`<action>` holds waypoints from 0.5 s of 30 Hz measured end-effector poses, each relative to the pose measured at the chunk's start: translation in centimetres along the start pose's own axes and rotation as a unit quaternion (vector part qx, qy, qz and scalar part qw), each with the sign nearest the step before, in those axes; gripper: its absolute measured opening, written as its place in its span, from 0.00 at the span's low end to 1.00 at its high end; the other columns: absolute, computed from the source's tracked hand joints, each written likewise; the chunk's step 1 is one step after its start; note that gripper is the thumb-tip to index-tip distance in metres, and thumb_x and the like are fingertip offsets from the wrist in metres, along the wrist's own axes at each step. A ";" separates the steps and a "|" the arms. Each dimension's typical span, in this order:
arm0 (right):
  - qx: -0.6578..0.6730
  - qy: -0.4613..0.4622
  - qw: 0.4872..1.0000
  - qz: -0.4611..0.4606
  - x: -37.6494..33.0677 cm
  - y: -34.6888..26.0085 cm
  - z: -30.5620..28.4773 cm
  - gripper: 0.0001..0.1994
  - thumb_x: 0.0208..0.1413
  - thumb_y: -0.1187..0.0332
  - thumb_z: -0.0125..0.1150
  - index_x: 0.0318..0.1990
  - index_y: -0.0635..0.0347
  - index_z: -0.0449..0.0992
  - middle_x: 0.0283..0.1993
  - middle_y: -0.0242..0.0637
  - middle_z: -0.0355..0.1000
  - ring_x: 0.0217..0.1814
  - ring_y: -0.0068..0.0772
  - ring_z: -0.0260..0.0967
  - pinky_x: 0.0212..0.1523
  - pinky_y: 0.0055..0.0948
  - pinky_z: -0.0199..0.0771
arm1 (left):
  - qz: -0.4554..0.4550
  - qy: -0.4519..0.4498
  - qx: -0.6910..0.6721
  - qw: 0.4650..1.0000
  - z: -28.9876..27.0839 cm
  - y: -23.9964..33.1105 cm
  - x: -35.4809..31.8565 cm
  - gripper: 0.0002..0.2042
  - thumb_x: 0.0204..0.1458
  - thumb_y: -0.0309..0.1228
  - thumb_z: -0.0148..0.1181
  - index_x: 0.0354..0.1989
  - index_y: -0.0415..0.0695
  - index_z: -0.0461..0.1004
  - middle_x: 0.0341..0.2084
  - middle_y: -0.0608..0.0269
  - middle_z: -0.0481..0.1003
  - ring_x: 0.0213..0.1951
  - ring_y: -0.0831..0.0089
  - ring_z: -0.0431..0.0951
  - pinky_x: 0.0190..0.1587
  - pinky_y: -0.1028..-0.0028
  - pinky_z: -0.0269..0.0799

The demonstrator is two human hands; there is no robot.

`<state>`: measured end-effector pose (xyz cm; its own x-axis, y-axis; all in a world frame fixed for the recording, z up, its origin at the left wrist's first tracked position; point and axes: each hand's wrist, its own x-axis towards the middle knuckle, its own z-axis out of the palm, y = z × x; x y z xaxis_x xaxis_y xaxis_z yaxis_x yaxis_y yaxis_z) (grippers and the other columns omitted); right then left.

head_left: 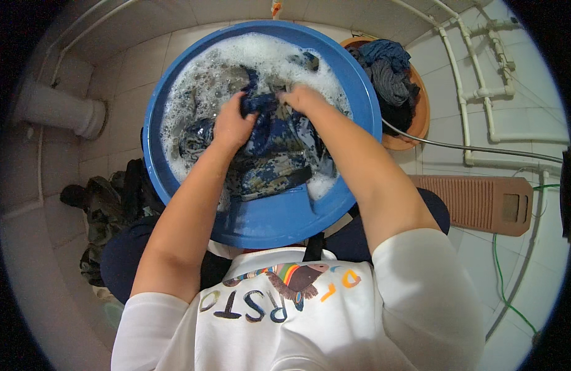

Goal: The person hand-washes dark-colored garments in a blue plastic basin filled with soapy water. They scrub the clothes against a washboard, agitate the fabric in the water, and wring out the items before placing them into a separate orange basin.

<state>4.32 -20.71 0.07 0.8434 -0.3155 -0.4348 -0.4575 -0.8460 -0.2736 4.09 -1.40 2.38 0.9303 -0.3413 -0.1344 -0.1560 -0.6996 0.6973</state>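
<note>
Two basins (267, 219) (423, 105), one washboard (474, 199)

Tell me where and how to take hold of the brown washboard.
The best grip on the brown washboard is probably its smooth right end, taken from the right. That end lies uncovered, and its rectangular cutout or recess may give purchase, though its depth isn't clear. The person's right knee overlaps the left end; ridges cover the middle.

Smooth, glossy plastic basin (270, 219); wet, wrinkled cloth garment (270, 175); matt, ridged plastic-looking washboard (468, 201)
</note>
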 end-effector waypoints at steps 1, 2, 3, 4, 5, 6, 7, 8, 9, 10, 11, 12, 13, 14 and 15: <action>0.024 0.004 1.000 0.014 0.7 0.2 0.1 0.23 0.46 0.52 0.52 0.41 0.63 0.70 0.41 0.49 0.70 0.44 0.47 0.67 0.42 0.42 0.67 | -0.054 0.006 -0.006 0.999 0.3 -1.1 1.0 0.27 0.39 0.36 0.61 0.51 0.46 0.61 0.42 0.47 0.68 0.45 0.52 0.68 0.48 0.64 0.62; 0.048 0.008 0.998 0.029 1.2 0.5 0.2 0.20 0.46 0.55 0.52 0.39 0.64 0.72 0.39 0.49 0.70 0.43 0.47 0.68 0.41 0.42 0.68 | -0.106 0.013 -0.013 0.994 0.5 -2.2 1.8 0.26 0.40 0.36 0.59 0.50 0.46 0.62 0.40 0.47 0.70 0.43 0.52 0.69 0.47 0.64 0.63; 0.008 0.033 0.999 0.041 0.1 -0.9 -0.3 0.14 0.45 0.61 0.53 0.34 0.62 0.75 0.34 0.48 0.72 0.40 0.46 0.70 0.39 0.42 0.69 | -0.135 0.052 -0.018 0.989 0.3 -2.5 2.1 0.21 0.42 0.34 0.56 0.47 0.44 0.64 0.35 0.47 0.72 0.40 0.53 0.71 0.45 0.65 0.65; 0.000 0.037 0.998 0.043 -1.3 -2.6 -0.8 0.14 0.46 0.61 0.53 0.33 0.63 0.75 0.39 0.49 0.70 0.41 0.44 0.69 0.38 0.39 0.70 | -0.165 0.075 -0.078 0.980 -0.2 -2.7 2.2 0.19 0.43 0.33 0.55 0.44 0.39 0.65 0.36 0.50 0.72 0.40 0.57 0.72 0.44 0.65 0.65; -0.034 0.094 0.993 -0.062 -1.5 -3.2 0.0 0.12 0.45 0.61 0.54 0.33 0.58 0.76 0.45 0.45 0.66 0.42 0.45 0.67 0.40 0.39 0.69 | -0.232 0.103 -0.259 0.932 0.0 -3.2 2.9 0.17 0.45 0.33 0.54 0.42 0.37 0.66 0.36 0.52 0.73 0.39 0.59 0.73 0.43 0.66 0.66; -0.009 0.190 0.953 -0.236 -2.5 -3.4 1.0 0.12 0.42 0.60 0.56 0.34 0.52 0.77 0.49 0.39 0.62 0.44 0.45 0.65 0.43 0.40 0.67 | -0.290 0.126 -0.430 0.845 0.4 -3.7 3.4 0.16 0.46 0.32 0.53 0.40 0.34 0.67 0.36 0.54 0.73 0.38 0.61 0.73 0.43 0.67 0.66; 0.075 0.220 0.932 -0.278 -4.2 -4.4 1.3 0.12 0.39 0.60 0.58 0.33 0.50 0.76 0.49 0.35 0.62 0.44 0.44 0.64 0.44 0.38 0.66 | -0.274 0.054 -0.608 0.743 -0.6 -2.2 2.6 0.14 0.48 0.32 0.50 0.40 0.35 0.67 0.36 0.56 0.72 0.38 0.64 0.73 0.42 0.68 0.68; 0.116 0.227 0.919 -0.302 -6.3 -6.1 0.6 0.11 0.37 0.60 0.59 0.29 0.54 0.75 0.48 0.35 0.63 0.44 0.42 0.65 0.43 0.36 0.67 | -0.217 0.014 -0.706 0.674 -1.0 -1.6 1.8 0.14 0.50 0.36 0.50 0.40 0.39 0.68 0.35 0.55 0.71 0.36 0.65 0.73 0.40 0.68 0.69; 0.185 0.242 0.888 -0.345 -7.5 -7.1 0.9 0.10 0.37 0.62 0.59 0.26 0.57 0.73 0.46 0.34 0.64 0.43 0.40 0.65 0.41 0.35 0.67 | -0.205 0.004 -0.713 0.671 -1.2 -1.1 1.5 0.15 0.50 0.39 0.51 0.39 0.39 0.68 0.34 0.57 0.72 0.35 0.65 0.73 0.39 0.67 0.69; 0.207 0.265 0.854 -0.397 -9.5 -8.3 0.6 0.09 0.39 0.65 0.59 0.22 0.60 0.69 0.43 0.34 0.64 0.41 0.41 0.65 0.40 0.32 0.67 | -0.192 0.000 -0.718 0.669 -1.6 -0.9 1.2 0.17 0.49 0.41 0.52 0.39 0.40 0.69 0.33 0.58 0.72 0.35 0.64 0.73 0.39 0.67 0.70; 0.201 0.271 0.834 -0.437 -11.2 -8.9 0.2 0.09 0.38 0.65 0.60 0.22 0.60 0.68 0.40 0.35 0.65 0.39 0.40 0.65 0.38 0.32 0.67 | -0.218 0.014 -0.665 0.715 -2.2 0.5 0.5 0.20 0.48 0.44 0.54 0.41 0.41 0.68 0.36 0.57 0.71 0.36 0.65 0.72 0.40 0.68 0.70; 0.197 0.275 0.811 -0.478 -12.4 -9.5 0.2 0.10 0.38 0.65 0.61 0.21 0.61 0.68 0.38 0.36 0.65 0.37 0.40 0.65 0.37 0.32 0.67 | -0.097 -0.012 -0.613 0.784 -1.5 -1.7 0.8 0.20 0.49 0.43 0.52 0.43 0.40 0.66 0.38 0.57 0.70 0.37 0.67 0.71 0.41 0.67 0.69; 0.202 0.277 0.802 -0.489 -12.7 -9.7 0.4 0.10 0.38 0.65 0.61 0.21 0.60 0.68 0.35 0.37 0.65 0.36 0.40 0.65 0.35 0.33 0.67 | 0.026 -0.020 -0.557 0.830 -1.1 -2.9 1.0 0.20 0.51 0.42 0.50 0.46 0.39 0.64 0.39 0.56 0.68 0.39 0.69 0.70 0.42 0.67 0.68; 0.208 0.278 0.793 -0.500 -13.0 -10.0 0.5 0.10 0.39 0.65 0.61 0.20 0.60 0.68 0.33 0.38 0.65 0.34 0.40 0.66 0.34 0.34 0.68 | 0.028 -0.010 -0.544 0.838 -0.2 -3.7 1.0 0.21 0.51 0.43 0.49 0.47 0.40 0.64 0.41 0.57 0.68 0.40 0.68 0.69 0.44 0.68 0.67; 0.214 0.278 0.783 -0.514 -13.1 -10.3 0.6 0.10 0.39 0.65 0.61 0.19 0.60 0.68 0.30 0.38 0.66 0.33 0.40 0.66 0.32 0.34 0.68 | -0.033 0.006 -0.540 0.841 -0.3 -3.0 0.6 0.22 0.51 0.43 0.48 0.48 0.40 0.64 0.42 0.58 0.68 0.42 0.68 0.68 0.45 0.68 0.65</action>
<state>-2.16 -7.57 8.04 0.7657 0.1998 0.6114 0.5917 -0.5916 -0.5476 5.19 0.69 0.38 0.9297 -0.3129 -0.1945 0.2816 0.2634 0.9227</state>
